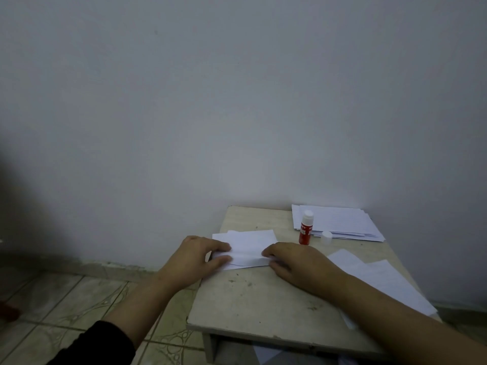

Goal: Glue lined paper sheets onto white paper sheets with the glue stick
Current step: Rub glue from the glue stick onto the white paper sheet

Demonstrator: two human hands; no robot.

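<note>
Two overlapping white paper sheets (247, 242) lie at the far left part of a small table (258, 296); no lines on them can be made out. My left hand (200, 255) pinches the top sheet's left end between fingers and thumb. My right hand (292, 262) holds its right end with curled fingers. A raised strip of the paper runs between both hands. The red glue stick (305, 233) stands upright and uncapped just right of the sheets, and its white cap (326, 237) stands beside it.
A stack of white sheets (342, 222) sits in the table's far right corner against the wall. More loose sheets (384, 280) lie under my right forearm and overhang the right edge. A tiled floor (79, 299) lies left of the table.
</note>
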